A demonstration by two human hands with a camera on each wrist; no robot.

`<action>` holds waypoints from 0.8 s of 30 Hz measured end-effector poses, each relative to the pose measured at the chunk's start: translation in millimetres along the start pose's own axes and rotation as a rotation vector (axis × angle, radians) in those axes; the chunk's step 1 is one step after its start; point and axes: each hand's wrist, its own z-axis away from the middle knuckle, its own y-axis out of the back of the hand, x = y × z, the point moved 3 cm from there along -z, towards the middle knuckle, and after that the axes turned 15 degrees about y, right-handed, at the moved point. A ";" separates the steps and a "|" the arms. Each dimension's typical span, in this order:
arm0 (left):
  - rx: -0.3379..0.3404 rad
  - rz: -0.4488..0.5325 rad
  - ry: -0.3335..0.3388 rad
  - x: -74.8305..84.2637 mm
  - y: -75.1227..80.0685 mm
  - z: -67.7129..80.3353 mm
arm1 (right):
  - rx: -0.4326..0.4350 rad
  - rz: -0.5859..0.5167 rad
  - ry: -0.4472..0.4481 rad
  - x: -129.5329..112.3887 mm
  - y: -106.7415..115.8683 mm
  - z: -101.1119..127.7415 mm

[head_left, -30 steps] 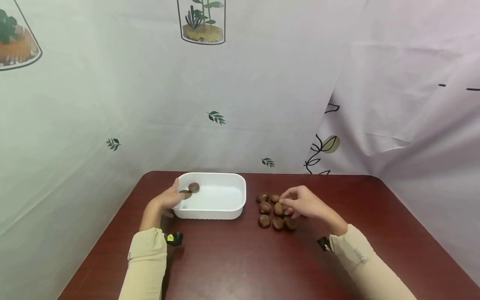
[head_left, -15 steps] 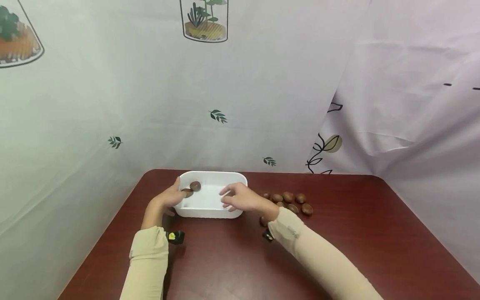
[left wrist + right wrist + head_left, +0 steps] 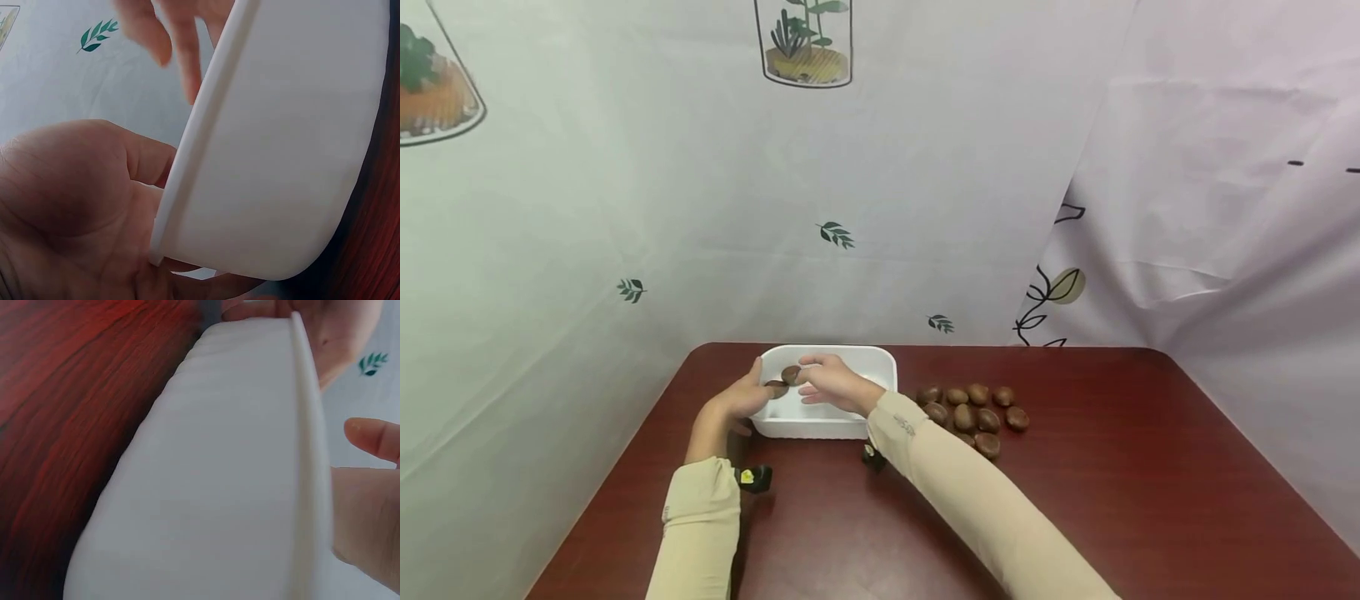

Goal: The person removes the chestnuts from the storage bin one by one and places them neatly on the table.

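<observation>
A white plastic tub (image 3: 820, 428) stands at the back of the table with two brown chestnuts (image 3: 791, 375) inside, near its left end. My left hand (image 3: 741, 400) grips the tub's left end, thumb over the rim and fingers low on the outside; the left wrist view shows this rim (image 3: 194, 150) against the palm. Reaching over the near wall is my right hand (image 3: 837, 383), its fingers spread and their tips right at the farther chestnut. In the left wrist view these fingers (image 3: 184, 50) are apart, with nothing seen between them.
Several more chestnuts (image 3: 988, 421) lie in a loose cluster on the dark red table (image 3: 820, 517), right of the tub. The right forearm sleeve (image 3: 970, 500) crosses in front of some of them. A patterned white cloth (image 3: 880, 167) hangs behind the table.
My right hand has moved left from the chestnut cluster, over the tub's right part, to the two chestnuts inside. My left hand has stayed on the tub's left end.
</observation>
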 end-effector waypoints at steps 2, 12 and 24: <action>-0.006 -0.005 0.000 -1.1 0.5 0.2 | 0.023 0.002 -0.025 4.6 -3.6 -7.1; 0.000 0.006 -0.013 0.5 -0.5 -1.1 | 0.115 -0.071 -0.090 31.7 -15.4 -24.5; -0.012 0.009 -0.021 -1.4 0.0 1.5 | -0.035 -0.073 -0.071 39.5 -25.9 -30.5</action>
